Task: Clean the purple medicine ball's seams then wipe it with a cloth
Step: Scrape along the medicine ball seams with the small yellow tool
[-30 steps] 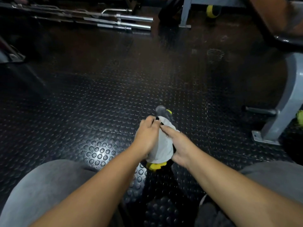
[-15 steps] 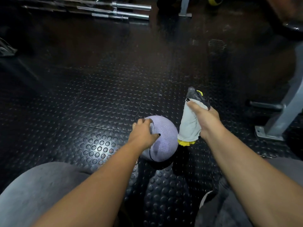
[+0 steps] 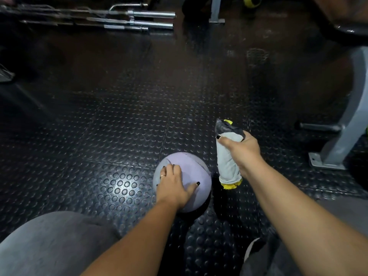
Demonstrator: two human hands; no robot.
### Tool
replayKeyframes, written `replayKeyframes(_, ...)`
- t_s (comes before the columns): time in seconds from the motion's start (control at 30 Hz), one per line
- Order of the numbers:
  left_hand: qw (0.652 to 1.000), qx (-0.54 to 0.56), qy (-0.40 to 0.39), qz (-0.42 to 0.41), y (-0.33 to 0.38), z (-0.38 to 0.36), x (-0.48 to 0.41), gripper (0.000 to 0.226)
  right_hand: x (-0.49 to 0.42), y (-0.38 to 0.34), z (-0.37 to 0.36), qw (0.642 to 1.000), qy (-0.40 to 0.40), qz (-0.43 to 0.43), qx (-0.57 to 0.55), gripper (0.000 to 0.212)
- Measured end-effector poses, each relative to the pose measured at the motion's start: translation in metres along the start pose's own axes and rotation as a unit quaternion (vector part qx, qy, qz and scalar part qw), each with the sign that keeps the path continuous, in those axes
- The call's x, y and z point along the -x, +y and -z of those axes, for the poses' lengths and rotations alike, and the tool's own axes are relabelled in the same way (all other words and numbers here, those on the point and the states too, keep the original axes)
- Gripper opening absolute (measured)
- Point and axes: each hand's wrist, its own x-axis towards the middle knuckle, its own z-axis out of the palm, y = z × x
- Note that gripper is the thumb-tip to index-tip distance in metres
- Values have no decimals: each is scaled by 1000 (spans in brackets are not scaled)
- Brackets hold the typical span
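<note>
Pale purple ball (image 3: pixel 196 172), grey cloth (image 3: pixel 227 162) edged yellow, black round-studded floor (image 3: pixel 119 136).

— Is any lettering showing on the ball (image 3: pixel 196 172)?
— None that I'm making out; only dark seam lines are running across it.
— And the cloth (image 3: pixel 227 162)?
— Grey with yellow edging, no label showing.
— The barbells (image 3: pixel 139 20) or the floor (image 3: pixel 119 126)?
— Nothing readable is appearing on either.

dim | glare on floor (image 3: pixel 119 182) | dark corners | wide-angle bending
</note>
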Motion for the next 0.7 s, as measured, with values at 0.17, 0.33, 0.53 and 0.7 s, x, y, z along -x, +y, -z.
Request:
replayKeyframes(0.17,990,93,10,110,-14,-3,18,119,6,18,-9,989,-60,8,136,66)
replayKeyframes(0.33,977,131,-65,158,-44,-7,28,144,31,32,-17,945,-142,63,287,36)
replayKeyframes(0.53,965,183,-48,182,-66,-2,42,130,48,45,-26,878,-202,152,406,50)
replayKeyframes(0.7,959,230,-57,156,-67,-7,50,126,62,54,-34,818,-196,227,490,54)
